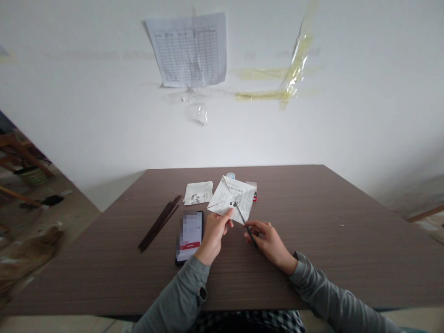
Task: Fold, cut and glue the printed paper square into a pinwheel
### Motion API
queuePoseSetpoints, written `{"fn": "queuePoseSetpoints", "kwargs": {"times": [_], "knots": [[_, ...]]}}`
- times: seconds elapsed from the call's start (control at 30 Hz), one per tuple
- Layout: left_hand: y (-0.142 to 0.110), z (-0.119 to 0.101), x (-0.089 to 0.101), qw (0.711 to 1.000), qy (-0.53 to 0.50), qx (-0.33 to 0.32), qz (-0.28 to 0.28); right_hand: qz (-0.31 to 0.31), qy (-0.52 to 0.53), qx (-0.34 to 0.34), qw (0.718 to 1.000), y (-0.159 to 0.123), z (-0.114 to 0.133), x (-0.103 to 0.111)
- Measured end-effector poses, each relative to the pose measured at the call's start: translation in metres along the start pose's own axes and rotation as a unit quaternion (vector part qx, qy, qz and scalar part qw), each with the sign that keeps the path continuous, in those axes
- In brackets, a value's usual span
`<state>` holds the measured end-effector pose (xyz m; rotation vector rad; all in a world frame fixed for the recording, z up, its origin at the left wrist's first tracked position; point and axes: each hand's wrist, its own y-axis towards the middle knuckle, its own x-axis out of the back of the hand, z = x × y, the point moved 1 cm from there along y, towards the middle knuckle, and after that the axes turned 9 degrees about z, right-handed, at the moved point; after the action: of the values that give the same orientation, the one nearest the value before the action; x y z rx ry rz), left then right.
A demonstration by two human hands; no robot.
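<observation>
A square of printed paper (239, 198) with slits or creases running in from its corners is tilted up above the table. My left hand (215, 230) pinches its lower edge, thumb on the front face. In my right hand (266, 241) is a thin dark stick (250, 235), gripped between the fingers. The stick's upper end lies at the middle of the paper, by a small dark spot; whether it passes through, I cannot tell.
Left of the hands, a phone (189, 236) lies on the brown table (319, 203). Several dark sticks (157, 225) lie further left. Behind are a small stack of printed sheets (198, 192), a small clear round container (231, 175) and a partly hidden red-and-white item (255, 196). A wall (312, 134) borders the far edge.
</observation>
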<state>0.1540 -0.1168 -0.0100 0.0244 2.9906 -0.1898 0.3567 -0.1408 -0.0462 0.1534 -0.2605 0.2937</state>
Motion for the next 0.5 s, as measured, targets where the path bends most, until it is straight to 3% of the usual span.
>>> {"fn": "queuePoseSetpoints", "kwargs": {"times": [0.2, 0.5], "knots": [[0.002, 0.003, 0.002, 1.000, -0.008, -0.011, -0.023, -0.025, -0.038, 0.008, 0.999, -0.001, -0.010, 0.001], [0.006, 0.003, 0.008, 0.998, -0.006, -0.017, -0.054, -0.001, -0.041, 0.020, 0.999, -0.005, -0.001, 0.011]]}}
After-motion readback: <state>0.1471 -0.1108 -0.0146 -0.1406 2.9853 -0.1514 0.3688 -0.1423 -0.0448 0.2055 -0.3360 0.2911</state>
